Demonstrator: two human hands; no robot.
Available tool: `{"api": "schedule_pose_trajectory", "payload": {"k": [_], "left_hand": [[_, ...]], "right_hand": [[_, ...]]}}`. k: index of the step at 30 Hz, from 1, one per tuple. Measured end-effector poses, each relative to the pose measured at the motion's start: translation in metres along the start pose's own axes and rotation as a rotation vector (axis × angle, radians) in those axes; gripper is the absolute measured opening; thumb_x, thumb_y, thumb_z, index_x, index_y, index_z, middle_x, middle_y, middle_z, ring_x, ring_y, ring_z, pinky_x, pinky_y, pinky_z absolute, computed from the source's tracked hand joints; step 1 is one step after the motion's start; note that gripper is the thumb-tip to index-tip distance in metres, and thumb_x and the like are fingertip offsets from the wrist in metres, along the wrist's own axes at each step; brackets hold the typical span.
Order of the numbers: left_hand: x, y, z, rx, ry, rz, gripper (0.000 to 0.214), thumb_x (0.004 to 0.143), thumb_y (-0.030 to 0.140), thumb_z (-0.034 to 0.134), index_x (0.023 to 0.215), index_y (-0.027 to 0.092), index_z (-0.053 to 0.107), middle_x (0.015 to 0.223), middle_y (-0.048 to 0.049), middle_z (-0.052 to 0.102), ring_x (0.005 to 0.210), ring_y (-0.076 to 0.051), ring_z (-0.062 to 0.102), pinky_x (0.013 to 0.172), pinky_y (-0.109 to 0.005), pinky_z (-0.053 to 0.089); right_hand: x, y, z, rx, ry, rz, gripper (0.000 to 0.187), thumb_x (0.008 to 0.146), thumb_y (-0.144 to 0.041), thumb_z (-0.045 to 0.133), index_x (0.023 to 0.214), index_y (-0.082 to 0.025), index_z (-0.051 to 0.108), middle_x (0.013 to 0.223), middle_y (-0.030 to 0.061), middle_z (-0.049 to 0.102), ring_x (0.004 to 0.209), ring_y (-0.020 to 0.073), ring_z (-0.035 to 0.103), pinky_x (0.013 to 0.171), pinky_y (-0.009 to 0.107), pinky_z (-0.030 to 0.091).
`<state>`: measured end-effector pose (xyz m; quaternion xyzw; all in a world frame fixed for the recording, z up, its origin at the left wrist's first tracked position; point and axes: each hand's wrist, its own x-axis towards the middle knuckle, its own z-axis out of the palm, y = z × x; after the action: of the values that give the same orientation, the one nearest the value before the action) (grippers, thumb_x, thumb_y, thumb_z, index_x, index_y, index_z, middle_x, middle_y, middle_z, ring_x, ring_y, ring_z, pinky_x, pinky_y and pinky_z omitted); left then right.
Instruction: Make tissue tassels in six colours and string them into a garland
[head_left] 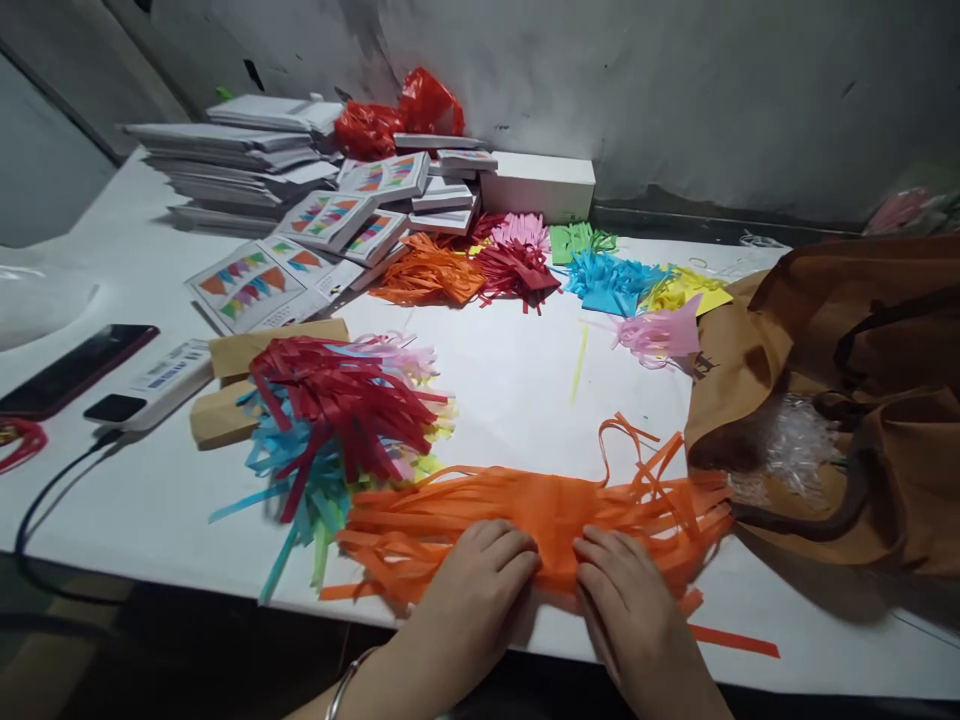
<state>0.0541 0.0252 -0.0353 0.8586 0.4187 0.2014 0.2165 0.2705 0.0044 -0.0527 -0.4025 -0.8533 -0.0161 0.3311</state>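
Observation:
A sheet of orange tassel paper (553, 505), cut into long strips at both ends around an uncut middle band, lies across the table's front edge. My left hand (487, 570) grips the near edge of it just left of the band, fingers curled over the paper. On the other side of the band, my right hand (626, 590) holds the same edge in a like way. Both thumbs are mostly hidden. Left of the orange paper lies a heap of finished-looking paper tassels, with a red tassel (337, 395) on top of blue ones (289, 450).
Folded fringe bundles, among them an orange bundle (431, 272) and a blue bundle (615, 280), line the back. Printed boxes (330, 220) stand in stacks at back left. A brown bag (750, 330) fills the right side. A phone (79, 368) and a cabled power bank (154, 385) lie left.

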Motion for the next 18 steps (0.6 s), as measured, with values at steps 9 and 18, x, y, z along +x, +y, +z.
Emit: {"api": "schedule_pose_trajectory", "payload": {"k": [9,18], "left_hand": [[0.025,-0.003,-0.02,0.132,-0.328,-0.22,0.016,0.083,0.005,0.056,0.087,0.019,0.063,0.086,-0.0077,0.07,0.077,-0.024,0.062,0.068,-0.034,0.047],[0.069,-0.012,-0.033,0.242,-0.401,-0.413,0.026,0.096,0.02,0.041,0.085,0.015,0.064,0.086,-0.0165,0.073,0.076,-0.029,0.069,0.065,-0.035,0.046]], "right_hand": [[0.012,0.004,-0.006,0.057,-0.018,0.27,0.018,0.1,-0.013,0.046,0.096,-0.021,0.062,0.084,0.0012,0.069,0.083,0.0196,0.061,0.086,0.036,0.037],[0.036,0.019,0.015,-0.178,-0.164,0.396,0.031,0.103,-0.023,0.041,0.073,-0.024,0.049,0.059,-0.0015,0.057,0.054,0.0201,0.051,0.059,0.033,0.031]]}}
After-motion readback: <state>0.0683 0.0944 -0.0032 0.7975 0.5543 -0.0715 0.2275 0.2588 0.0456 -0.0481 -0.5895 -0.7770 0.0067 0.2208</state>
